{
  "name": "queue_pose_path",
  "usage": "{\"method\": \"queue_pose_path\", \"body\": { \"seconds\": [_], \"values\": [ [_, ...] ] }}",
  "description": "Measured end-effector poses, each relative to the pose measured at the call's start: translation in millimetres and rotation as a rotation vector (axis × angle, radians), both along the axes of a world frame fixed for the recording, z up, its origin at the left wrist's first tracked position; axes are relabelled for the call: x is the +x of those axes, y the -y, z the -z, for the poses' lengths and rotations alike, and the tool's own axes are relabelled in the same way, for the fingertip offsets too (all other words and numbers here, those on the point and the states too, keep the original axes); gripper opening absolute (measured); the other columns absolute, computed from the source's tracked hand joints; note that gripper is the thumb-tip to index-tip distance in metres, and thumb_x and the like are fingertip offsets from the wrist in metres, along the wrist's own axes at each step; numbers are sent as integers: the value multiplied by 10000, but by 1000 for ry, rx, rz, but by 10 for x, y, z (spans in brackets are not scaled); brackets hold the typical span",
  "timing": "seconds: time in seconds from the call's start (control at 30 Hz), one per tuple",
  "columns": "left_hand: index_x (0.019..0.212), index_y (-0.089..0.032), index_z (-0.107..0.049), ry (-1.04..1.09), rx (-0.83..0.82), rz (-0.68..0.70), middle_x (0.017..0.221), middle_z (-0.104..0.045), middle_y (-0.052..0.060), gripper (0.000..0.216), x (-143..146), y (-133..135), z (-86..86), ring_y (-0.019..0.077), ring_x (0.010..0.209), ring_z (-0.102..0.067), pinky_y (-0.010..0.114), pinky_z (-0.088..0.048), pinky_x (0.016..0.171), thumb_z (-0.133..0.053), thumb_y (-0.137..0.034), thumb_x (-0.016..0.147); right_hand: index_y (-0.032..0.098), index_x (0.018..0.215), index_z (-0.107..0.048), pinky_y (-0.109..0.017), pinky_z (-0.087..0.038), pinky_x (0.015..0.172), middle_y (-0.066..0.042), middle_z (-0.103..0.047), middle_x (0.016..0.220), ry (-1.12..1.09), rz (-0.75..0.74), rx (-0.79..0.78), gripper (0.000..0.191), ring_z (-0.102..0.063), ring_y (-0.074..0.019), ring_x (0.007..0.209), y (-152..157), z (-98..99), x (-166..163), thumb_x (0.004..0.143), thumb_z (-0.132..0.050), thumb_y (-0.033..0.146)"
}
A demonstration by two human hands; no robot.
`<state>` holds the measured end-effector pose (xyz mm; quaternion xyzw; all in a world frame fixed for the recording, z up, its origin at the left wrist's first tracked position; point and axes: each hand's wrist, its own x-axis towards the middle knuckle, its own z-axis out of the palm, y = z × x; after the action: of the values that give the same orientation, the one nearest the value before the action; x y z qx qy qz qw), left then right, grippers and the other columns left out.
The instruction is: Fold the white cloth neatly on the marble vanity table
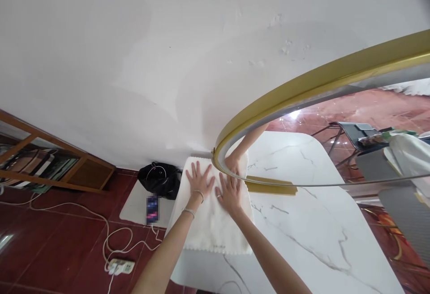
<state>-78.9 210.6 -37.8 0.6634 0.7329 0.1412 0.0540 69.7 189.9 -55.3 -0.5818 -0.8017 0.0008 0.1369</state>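
Head view: white marble table (pixel 302 204) with grey veins, gold-framed round mirror (pixel 302 81) at its far edge. White towel (pixel 208 222), fluffy, scalloped near hem, lies spread on the table's left end. Left hand (pixel 199 181) and right hand (pixel 230 192) rest on it flat, fingers splayed, grasping nothing

White cloth (pixel 211 222), grey-veined white marble table (pixel 312 222), gold mirror frame (pixel 302 83), dark red floor (pixel 53 244)
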Motion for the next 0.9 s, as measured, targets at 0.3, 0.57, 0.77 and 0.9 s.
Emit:
{"method": "queue_pose_path", "body": {
  "seconds": [0.3, 0.57, 0.77, 0.9],
  "values": [
    [1416, -312, -421, 12, -16, 93, 1588, -196, 36, 504, -370, 139, 33, 285, 1461, -151, 486, -164, 1175, -436, -344, 913, 90, 1374, -450, -543, -265, 990, -225, -503, 1320, 1, 78, -73, 510, -422, -372, 1203, -289, -27, -133, 965, -310, 362],
    [1432, -252, -404, -8, 56, -68, 1595, -165, 42, 526, -651, 1127, 164, 274, 1444, -218, 419, -292, 1147, -395, -405, 929, 153, 1163, -605, -402, -341, 964, -132, -572, 1157, -44, -278, -82, 344, -468, -240, 1049, 156, -116, -383, 933, -416, 325],
    [1513, -258, -185, -84, 114, -23, 1596, -140, 62, 634, -433, 2077, 208, 271, 1460, -160, 475, -259, 1152, -376, -347, 915, 303, 1508, -206, -642, -20, 1084, -133, -100, 1585, -73, -573, -156, 824, -116, -406, 1421, 1269, -248, -93, 819, -493, 653],
    [1517, -293, -122, -120, 147, 27, 1591, -160, 55, 706, -100, 2578, 238, 271, 1453, -191, 469, -274, 1139, -427, -325, 881, 316, 1519, -131, -701, 33, 1055, -151, -8, 1588, -67, -553, -244, 891, -66, -445, 1426, 1916, -157, 316, 797, -501, 685]
  ]
}}
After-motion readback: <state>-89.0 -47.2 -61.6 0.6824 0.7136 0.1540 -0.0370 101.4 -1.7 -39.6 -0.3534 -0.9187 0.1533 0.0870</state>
